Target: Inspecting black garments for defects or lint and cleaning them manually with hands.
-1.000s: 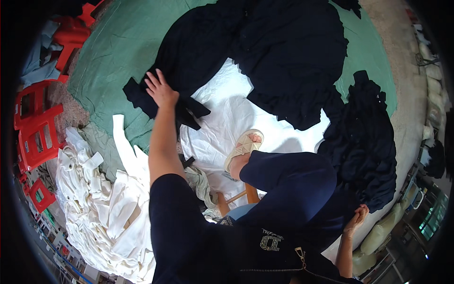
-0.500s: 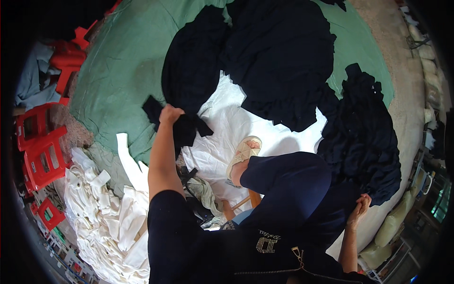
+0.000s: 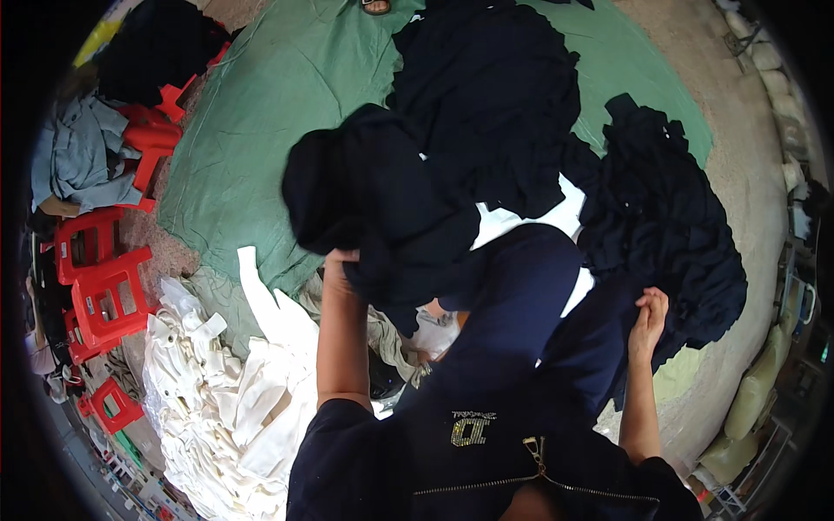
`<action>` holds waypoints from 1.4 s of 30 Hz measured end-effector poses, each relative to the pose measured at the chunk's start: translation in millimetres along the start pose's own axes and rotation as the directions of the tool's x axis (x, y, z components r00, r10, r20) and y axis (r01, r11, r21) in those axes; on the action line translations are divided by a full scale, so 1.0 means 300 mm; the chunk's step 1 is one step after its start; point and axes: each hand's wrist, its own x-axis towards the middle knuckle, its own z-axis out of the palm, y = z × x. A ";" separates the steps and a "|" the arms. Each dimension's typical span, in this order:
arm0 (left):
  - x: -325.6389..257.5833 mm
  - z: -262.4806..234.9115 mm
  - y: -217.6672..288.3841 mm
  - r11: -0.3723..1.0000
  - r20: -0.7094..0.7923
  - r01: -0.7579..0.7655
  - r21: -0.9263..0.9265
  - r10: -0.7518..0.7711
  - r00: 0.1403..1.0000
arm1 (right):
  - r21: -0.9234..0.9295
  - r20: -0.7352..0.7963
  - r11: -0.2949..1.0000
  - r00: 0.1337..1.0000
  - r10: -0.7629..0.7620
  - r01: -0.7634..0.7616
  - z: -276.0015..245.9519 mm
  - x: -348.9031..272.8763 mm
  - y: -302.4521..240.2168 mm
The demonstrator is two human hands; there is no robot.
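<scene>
My left hand (image 3: 341, 258) grips the lower edge of a black garment (image 3: 373, 191), which hangs bunched and lifted in front of my legs. Folds of the cloth hide part of the fingers. A large heap of black garments (image 3: 491, 95) lies just beyond it. My right hand (image 3: 648, 323) is beside my thigh, fingers loosely bent and apart, with nothing visible in it. Close to that hand, on the right, spreads another pile of black garments (image 3: 673, 234).
A green sheet (image 3: 269, 122) covers the ground ahead, with white sheeting (image 3: 569, 208) nearer me. White garments (image 3: 217, 408) are heaped at my left. Red plastic stools (image 3: 113, 300) and grey clothes (image 3: 87, 161) stand farther left. A sandalled foot (image 3: 375, 7) shows at the top edge.
My left hand has drawn the black garment nearer and rightward, and it is now bunched up off the heap. My right hand has moved up a little. The sandalled foot has appeared at the top.
</scene>
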 end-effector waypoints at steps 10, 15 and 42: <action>-0.235 0.332 -0.122 0.741 0.497 -0.128 0.659 -0.302 0.814 | 0.695 0.048 0.686 0.967 0.250 -0.212 -0.054 -0.003 0.119; -0.394 0.442 -0.270 0.540 0.578 -0.267 0.798 -0.561 0.593 | 0.639 0.217 0.674 0.927 0.305 -0.371 -0.299 -0.117 0.527; -0.368 0.482 -0.219 -0.257 0.703 -0.751 0.608 -0.266 0.660 | -0.162 0.277 0.974 0.941 0.197 -0.156 -0.207 -0.344 -0.070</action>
